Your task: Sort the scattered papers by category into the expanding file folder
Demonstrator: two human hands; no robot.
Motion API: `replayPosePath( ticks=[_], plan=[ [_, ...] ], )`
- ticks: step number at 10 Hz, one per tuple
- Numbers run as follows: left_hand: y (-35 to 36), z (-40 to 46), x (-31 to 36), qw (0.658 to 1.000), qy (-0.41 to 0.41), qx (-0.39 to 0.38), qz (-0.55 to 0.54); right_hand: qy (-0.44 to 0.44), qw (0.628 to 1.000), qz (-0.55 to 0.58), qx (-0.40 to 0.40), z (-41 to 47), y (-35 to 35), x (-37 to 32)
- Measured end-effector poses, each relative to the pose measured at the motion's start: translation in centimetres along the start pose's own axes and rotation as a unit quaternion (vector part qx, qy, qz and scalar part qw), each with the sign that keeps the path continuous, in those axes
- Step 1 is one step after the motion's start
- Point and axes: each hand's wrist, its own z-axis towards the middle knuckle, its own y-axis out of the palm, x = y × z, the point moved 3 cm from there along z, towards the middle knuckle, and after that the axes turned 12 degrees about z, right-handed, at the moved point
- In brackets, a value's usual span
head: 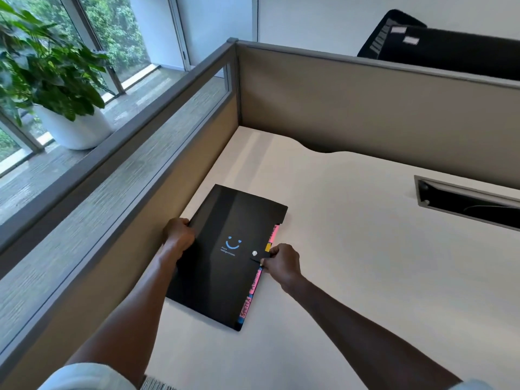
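A black expanding file folder lies flat and closed on the white desk, close to the left partition. It has a blue smiley print and a silver button on its cover. Pink, yellow and blue index tabs stick out along its right edge. My left hand grips the folder's left edge. My right hand pinches the black closure strap at the folder's right edge, just below the button. No loose papers are in view.
Beige cubicle partitions wall the desk on the left and at the back. A cable slot is cut into the desk at the right. A potted plant stands by the window beyond the left partition. A black monitor back shows over the rear partition.
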Motion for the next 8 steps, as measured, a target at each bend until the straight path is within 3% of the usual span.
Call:
replayPosePath(
  ticks=[2,5,6,8],
  plan=[
    [1.2,0.1,-0.9,0.998,0.022,0.043,0.039,-0.017,0.999,-0.046,-0.004,0.2,0.0,0.0],
    [0.7,-1.2,-0.6,0.995,0.029,0.045,0.088,-0.068,0.992,-0.100,-0.030,0.1,-1.3,-0.1],
    [0.6,-3.0,0.5,0.992,0.055,0.080,0.083,-0.107,0.985,-0.133,-0.018,-0.3,-2.9,0.2],
    [2.6,-10.1,6.6,0.975,0.183,0.120,0.036,-0.192,0.963,-0.183,0.053,-1.9,-8.7,1.0]
  ],
)
